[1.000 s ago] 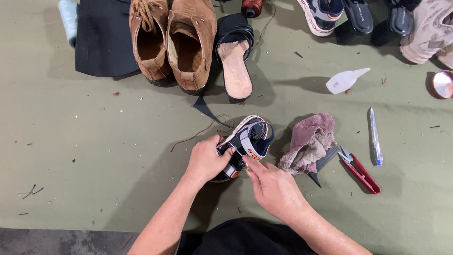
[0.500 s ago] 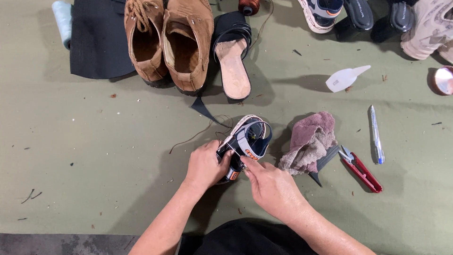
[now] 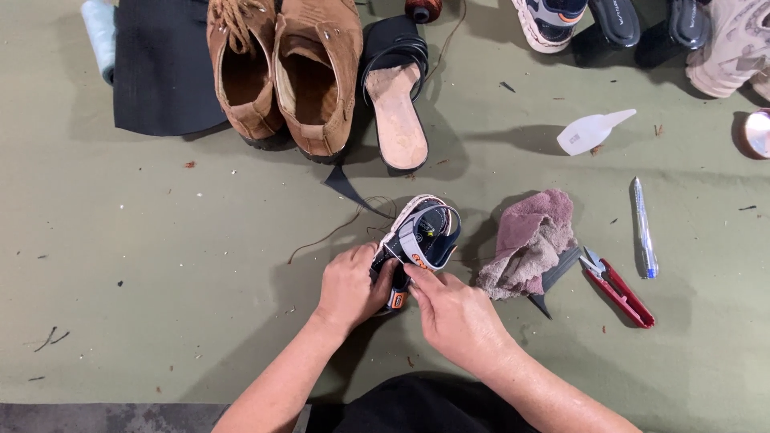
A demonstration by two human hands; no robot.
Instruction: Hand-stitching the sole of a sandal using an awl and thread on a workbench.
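Both hands point(image 3: 401, 293) hold the sandal point(image 3: 421, 236), seemingly pointing away, up-right.

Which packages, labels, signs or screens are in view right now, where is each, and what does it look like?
White squeeze bottle: lying on its side on the green mat, upper right, tapered nozzle, small pale label patch on its body.
Orange patch: on the strap of the small sandal gripped by the left hand and right hand, centre of the mat.
Dark insole marking: inside that sandal, too small to make out.
No signs or screens.
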